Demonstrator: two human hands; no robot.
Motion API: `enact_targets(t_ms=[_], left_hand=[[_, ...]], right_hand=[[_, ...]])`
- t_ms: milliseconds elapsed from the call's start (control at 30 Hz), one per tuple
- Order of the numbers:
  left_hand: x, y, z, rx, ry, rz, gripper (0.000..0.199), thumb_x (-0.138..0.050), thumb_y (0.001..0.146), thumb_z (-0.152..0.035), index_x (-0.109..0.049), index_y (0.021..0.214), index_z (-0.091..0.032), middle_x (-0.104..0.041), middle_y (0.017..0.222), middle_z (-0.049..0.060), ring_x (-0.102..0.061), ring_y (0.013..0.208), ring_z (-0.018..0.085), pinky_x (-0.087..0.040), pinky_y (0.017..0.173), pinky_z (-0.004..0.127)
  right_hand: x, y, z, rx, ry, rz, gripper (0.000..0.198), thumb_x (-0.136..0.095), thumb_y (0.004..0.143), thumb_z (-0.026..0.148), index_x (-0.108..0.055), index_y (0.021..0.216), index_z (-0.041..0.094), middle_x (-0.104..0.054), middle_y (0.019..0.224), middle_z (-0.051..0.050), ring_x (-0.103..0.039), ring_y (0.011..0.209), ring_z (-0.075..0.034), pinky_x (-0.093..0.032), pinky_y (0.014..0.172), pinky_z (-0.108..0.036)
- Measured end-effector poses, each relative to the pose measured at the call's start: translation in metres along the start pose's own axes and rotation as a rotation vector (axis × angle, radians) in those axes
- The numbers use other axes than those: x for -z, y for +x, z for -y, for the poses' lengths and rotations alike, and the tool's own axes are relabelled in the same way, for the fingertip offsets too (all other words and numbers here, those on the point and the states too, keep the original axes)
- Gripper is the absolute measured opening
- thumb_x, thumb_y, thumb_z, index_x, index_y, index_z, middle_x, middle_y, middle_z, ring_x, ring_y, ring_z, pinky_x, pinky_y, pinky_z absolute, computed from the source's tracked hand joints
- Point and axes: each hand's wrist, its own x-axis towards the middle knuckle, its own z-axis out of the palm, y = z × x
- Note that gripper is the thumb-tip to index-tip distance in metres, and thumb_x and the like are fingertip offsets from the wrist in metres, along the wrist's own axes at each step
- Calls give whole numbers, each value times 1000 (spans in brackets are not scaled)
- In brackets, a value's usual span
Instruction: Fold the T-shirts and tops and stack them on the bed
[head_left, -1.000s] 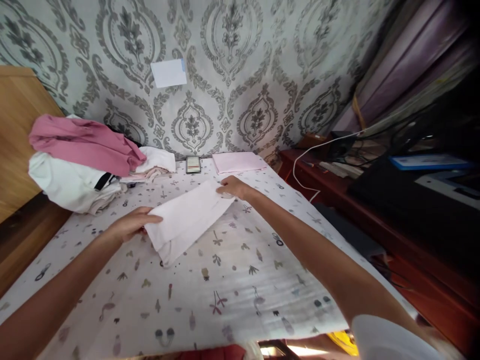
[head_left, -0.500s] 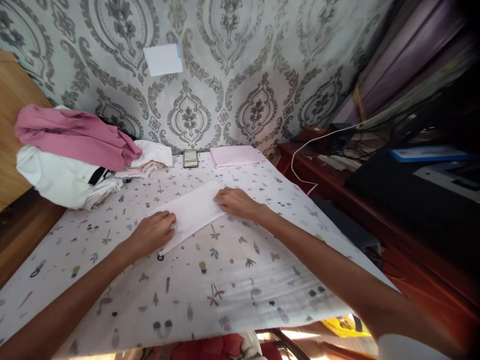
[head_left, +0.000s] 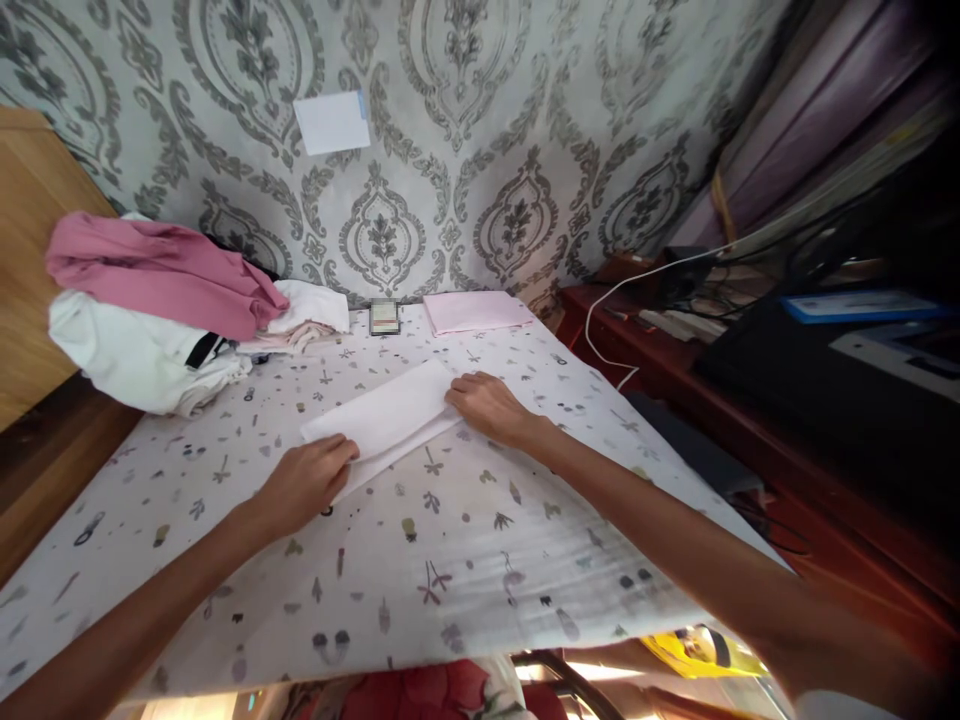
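A folded white cloth point(head_left: 397, 402) lies at a slant on the patterned sheet point(head_left: 457, 540) in the middle of the head view. My left hand point(head_left: 311, 478) is closed at its near left end, thumb and fingers pinching the upper layer's edge. At the right end, my right hand point(head_left: 491, 405) grips the same layer, fingers curled over the edge. Between the hands that edge is slightly raised, and a lower white layer shows as a strip on the near side. My fingertips are partly hidden by the hands themselves.
A heap of pink and white clothes point(head_left: 161, 280) sits at the far left. Along the wall are a small framed card point(head_left: 385, 317) and a folded pink cloth point(head_left: 474, 312). A dark red desk point(head_left: 592, 335) with cables and a white cord point(head_left: 590, 325) stands right.
Both hands have drawn up the near edge of the white cloth's upper layer, exposing the strip underneath. My right hand shifted slightly right. The view has moved a little.
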Motion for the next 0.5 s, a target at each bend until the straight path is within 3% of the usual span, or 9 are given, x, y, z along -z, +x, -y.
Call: enact_targets(t_ms=[133, 200, 267, 367, 500], left_hand=[[5, 3, 0, 31, -51, 86, 33, -39, 97, -45, -63, 99, -23, -69, 87, 5, -62, 73, 22, -39, 61, 30], [10, 12, -2, 61, -59, 29, 39, -36, 98, -49, -65, 101, -23, -70, 89, 6, -64, 78, 24, -43, 65, 31], [5, 28, -5, 48, -49, -118, 45, -27, 101, -45, -64, 111, -21, -71, 106, 10, -65, 96, 27, -48, 78, 35], [-22, 54, -3, -16, -26, -242, 54, -23, 102, -44, -50, 138, -15, -56, 142, 15, -51, 131, 28, -41, 107, 42], [-63, 67, 15, -66, 78, -158, 70, -24, 101, -56, -35, 151, -8, -34, 159, 19, -29, 149, 29, -22, 121, 47]], right_hand=[[5, 0, 0, -51, 110, 49, 31, -44, 92, 9, -71, 106, 15, -71, 106, -13, -62, 103, -26, -42, 88, -36], [8, 12, 7, -99, 172, -21, 33, -42, 94, 14, -71, 111, 16, -71, 111, -13, -62, 106, -27, -43, 92, -38], [6, 30, 18, -94, 233, -91, 38, -37, 98, 19, -67, 122, 15, -69, 121, -13, -61, 113, -27, -43, 96, -38], [-10, 58, 37, -8, 282, -91, 45, -32, 102, 25, -55, 139, 13, -56, 144, -14, -49, 134, -26, -36, 110, -40], [-41, 72, 37, -47, 300, 15, 57, -30, 104, 43, -38, 153, 15, -31, 162, -13, -23, 151, -25, -17, 122, -47]])
